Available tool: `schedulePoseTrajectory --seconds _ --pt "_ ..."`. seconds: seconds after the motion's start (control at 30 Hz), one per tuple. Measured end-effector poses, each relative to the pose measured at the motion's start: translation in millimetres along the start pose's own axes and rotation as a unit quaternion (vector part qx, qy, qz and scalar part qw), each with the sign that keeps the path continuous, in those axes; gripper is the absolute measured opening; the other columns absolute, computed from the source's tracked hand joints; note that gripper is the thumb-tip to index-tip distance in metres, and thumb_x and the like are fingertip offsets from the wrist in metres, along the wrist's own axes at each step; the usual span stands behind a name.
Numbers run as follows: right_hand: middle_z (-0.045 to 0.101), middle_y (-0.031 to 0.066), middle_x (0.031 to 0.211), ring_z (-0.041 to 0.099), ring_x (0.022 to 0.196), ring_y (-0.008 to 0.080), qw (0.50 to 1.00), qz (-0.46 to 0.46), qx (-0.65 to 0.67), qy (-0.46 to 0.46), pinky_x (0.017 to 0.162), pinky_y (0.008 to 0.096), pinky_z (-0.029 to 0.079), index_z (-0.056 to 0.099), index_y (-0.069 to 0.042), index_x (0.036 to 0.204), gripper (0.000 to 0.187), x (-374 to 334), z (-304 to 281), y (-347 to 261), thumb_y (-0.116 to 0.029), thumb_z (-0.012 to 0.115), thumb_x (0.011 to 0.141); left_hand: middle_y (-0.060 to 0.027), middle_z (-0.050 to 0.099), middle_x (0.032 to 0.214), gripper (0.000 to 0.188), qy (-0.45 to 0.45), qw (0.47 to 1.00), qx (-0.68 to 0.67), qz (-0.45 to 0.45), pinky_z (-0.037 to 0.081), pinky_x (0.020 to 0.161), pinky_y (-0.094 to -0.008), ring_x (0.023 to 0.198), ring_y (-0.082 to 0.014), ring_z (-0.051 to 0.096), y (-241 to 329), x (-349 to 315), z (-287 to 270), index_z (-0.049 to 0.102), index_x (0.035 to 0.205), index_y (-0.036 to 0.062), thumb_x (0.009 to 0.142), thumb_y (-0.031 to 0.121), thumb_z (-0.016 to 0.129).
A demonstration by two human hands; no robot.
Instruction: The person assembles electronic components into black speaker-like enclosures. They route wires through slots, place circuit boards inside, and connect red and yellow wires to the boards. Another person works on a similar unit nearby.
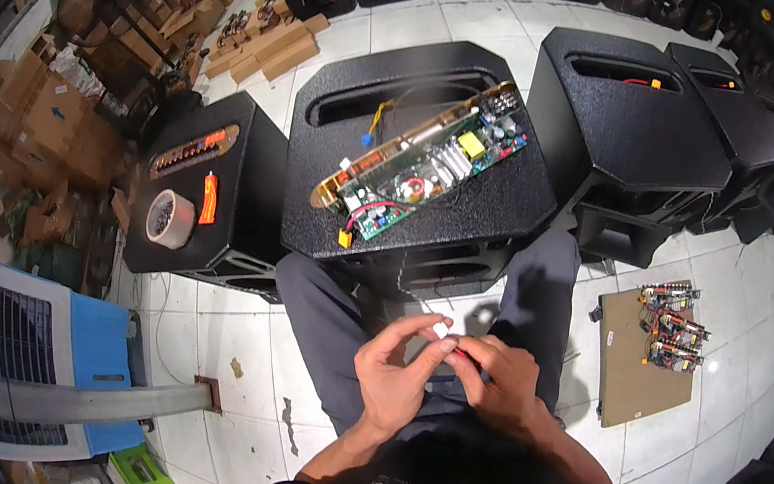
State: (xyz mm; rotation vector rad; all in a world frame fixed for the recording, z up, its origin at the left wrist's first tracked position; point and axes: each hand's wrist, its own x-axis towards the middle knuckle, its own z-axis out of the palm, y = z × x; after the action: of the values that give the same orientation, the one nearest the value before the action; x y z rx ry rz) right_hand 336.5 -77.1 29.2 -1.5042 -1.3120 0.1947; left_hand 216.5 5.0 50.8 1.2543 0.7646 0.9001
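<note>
Between my spread knees, my left hand [397,370] pinches a small white piece [441,330], which looks like a plug or connector. Its fingertips meet those of my right hand [500,373], closed on a thin red piece [460,352] that looks like a wire. Just beyond them stands a black speaker cabinet [504,205] with a long recess on its top. Across that top lies an amplifier circuit board [461,158] on a narrow panel, with a yellow plug [345,237] on its leads at the near end.
A lower black cabinet [258,161] at left carries a tape roll [171,219] and an orange object [210,199]. More black cabinets [628,128] stand at right. Several circuit modules [676,334] sit on a brown board [623,381]. Cardboard boxes [51,123] and a blue-white cooler [89,362] stand left.
</note>
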Motion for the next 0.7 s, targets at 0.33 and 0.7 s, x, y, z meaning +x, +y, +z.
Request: schedulePoseTrajectory --seconds 0.33,0.7 --pt "0.071 0.012 0.082 0.069 0.066 0.0207 0.997 0.006 0.035 0.063 0.056 0.0286 0.052 0.072 0.0 0.1 0.021 0 -8 -5 0.005 0.074 0.079 -0.0112 0.069 0.105 0.02 -0.073 0.995 0.031 0.055 0.051 0.084 -0.0269 0.094 -0.015 0.065 -5 -2 -5 0.069 0.104 -0.004 0.084 -0.008 0.073" --pt "0.073 0.0139 0.085 0.07 0.07 0.0208 0.995 0.084 0.053 0.005 0.061 0.0289 0.053 0.074 -0.001 0.097 0.016 -5 -10 8 0.002 0.074 0.082 -0.0113 0.07 0.094 0.018 -0.057 0.992 0.056 0.099 0.053 0.077 -0.0295 0.086 -0.0182 0.067 -9 9 -16 0.07 0.092 -0.0019 0.077 -0.003 0.08"
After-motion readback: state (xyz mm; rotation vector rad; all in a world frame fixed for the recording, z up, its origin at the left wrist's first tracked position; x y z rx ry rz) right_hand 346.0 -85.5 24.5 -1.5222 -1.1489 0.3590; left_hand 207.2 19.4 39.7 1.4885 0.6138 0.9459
